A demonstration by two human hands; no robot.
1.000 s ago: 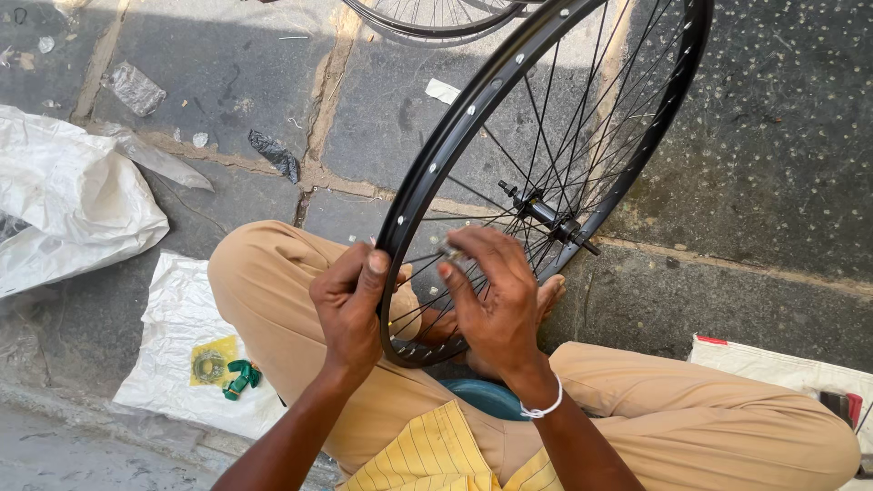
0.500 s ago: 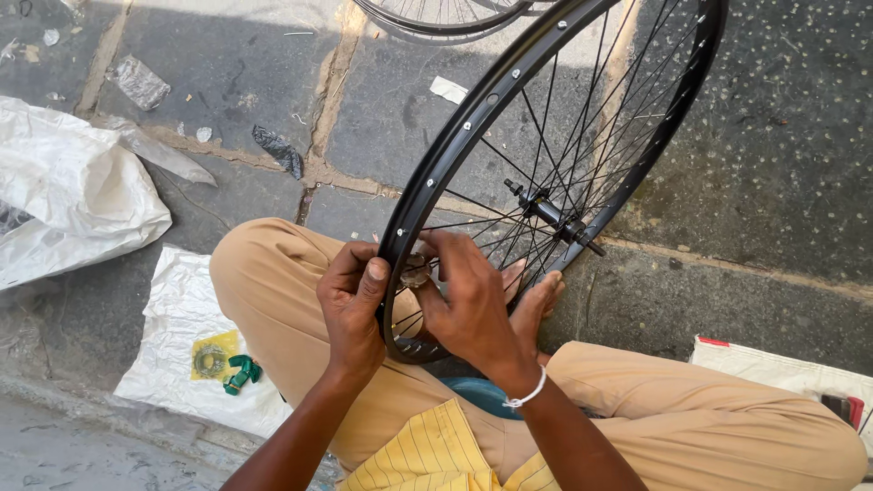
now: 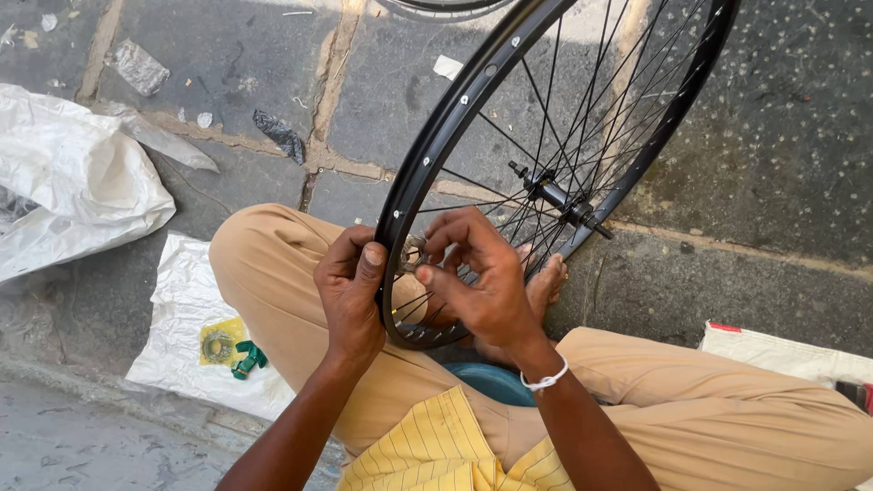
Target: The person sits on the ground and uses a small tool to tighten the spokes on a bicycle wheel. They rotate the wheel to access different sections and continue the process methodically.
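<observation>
The right hand [image 3: 482, 273] had come lower to pinch a small metal spoke tool [image 3: 414, 255] while the left hand [image 3: 350, 295] stayed clamped on the black spoked bicycle wheel rim [image 3: 436, 136].

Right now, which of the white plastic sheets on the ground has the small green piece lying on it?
The white sheet beside the person's left knee; it carries the green piece. The crumpled white bag farther left carries none.
</observation>
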